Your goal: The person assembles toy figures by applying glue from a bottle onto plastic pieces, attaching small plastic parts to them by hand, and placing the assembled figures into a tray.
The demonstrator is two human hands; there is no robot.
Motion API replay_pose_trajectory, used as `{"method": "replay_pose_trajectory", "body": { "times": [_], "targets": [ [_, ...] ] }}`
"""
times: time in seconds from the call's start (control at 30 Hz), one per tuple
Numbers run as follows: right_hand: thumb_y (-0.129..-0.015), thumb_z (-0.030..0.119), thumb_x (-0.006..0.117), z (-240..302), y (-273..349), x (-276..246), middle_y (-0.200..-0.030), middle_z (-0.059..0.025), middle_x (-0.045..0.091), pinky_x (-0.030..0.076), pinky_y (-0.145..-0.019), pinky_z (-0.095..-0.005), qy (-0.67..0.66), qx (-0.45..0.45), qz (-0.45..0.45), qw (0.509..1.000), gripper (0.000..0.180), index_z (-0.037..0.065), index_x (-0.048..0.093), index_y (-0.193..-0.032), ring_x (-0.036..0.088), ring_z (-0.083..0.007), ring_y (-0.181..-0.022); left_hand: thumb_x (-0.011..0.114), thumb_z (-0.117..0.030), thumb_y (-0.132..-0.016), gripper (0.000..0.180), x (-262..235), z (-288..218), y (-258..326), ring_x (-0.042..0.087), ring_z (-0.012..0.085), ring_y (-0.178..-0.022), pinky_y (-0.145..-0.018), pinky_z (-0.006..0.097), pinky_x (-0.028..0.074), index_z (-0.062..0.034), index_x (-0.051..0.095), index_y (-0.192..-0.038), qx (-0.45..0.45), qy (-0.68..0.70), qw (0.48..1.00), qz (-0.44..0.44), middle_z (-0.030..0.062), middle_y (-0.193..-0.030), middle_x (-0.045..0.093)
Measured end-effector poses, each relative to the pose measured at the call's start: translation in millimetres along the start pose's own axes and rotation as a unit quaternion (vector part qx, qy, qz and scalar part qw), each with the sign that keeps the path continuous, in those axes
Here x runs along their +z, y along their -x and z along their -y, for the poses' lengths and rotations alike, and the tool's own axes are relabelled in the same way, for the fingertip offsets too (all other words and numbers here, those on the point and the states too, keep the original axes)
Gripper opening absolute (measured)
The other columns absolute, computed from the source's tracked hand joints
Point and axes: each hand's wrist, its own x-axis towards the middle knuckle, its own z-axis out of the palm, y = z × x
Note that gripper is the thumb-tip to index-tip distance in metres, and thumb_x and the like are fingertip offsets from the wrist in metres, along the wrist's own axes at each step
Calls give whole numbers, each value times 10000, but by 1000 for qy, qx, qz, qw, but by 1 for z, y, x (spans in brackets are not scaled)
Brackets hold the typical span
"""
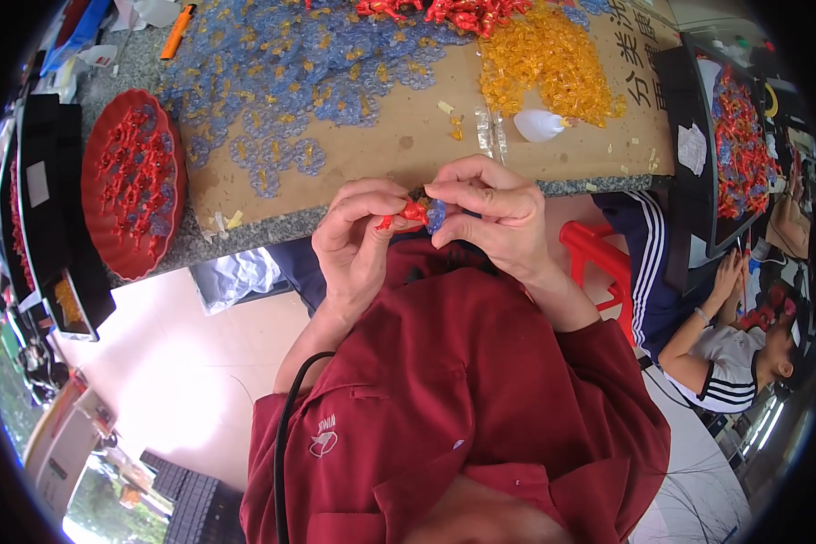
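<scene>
Between my two hands, close to the table's front edge, is a small red plastic figure (414, 214) with a clear blue piece (437, 216) at its right end. My left hand (358, 238) pinches the red end between thumb and fingers. The fingers of my right hand (503, 218) close on the blue end, and a small dark part shows under its fingertips. Across the table lies a wide spread of clear blue pieces (335, 68), many with yellow bits on them. A heap of clear yellow pieces (544, 68) lies to its right, with a white squeeze bottle (539, 126) in front.
A red scalloped plate (174, 204) of red figures stands at the left, beside black bins (50, 172). More red figures (390, 7) are heaped at the back. At the right are a black tray (694, 172) of red and blue parts, a red stool (598, 258) and a seated person (730, 358).
</scene>
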Motion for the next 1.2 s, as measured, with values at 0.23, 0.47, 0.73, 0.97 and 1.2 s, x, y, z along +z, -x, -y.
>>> {"method": "replay_pose_trajectory", "body": {
  "times": [0.23,0.47,0.73,0.97,1.2],
  "targets": [
    [-565,-23,760,1,7,9,-881,-66,568,458,-573,-215,100,-59,-36,993,403,37,666,-952,558,-112,-706,566,30,-812,106,4,-1,1,567,160,-856,-720,255,517,21,563,-917,-47,67,997,-11,135,-983,537],
    [-559,-23,764,7,10,7,-869,-65,577,455,-576,-222,73,-60,-33,995,409,43,666,-951,567,-117,-704,674,-23,-734,193,-1,0,2,570,155,-843,-683,251,509,-7,571,-897,-111,155,982,12,120,-968,564],
    [-581,-26,751,18,12,4,-840,-86,624,494,-621,-237,54,14,-14,998,310,10,658,-875,609,-137,-698,726,-115,-678,232,2,10,0,568,245,-823,-710,359,493,-43,558,-821,-40,220,973,49,101,-881,596],
    [-562,16,758,16,12,4,-798,-88,627,492,-573,-267,144,-103,-3,984,297,35,662,-842,618,-195,-675,722,-125,-685,210,-2,9,1,567,242,-818,-709,358,491,-41,570,-801,-65,213,973,61,100,-872,598],
    [-541,79,782,13,15,0,-762,-95,622,478,-523,-274,145,-162,30,976,308,25,659,-819,604,-201,-612,722,-32,-647,166,-11,-1,-6,567,234,-805,-702,343,495,-22,607,-767,-105,169,970,140,112,-836,612]
  ]
}}
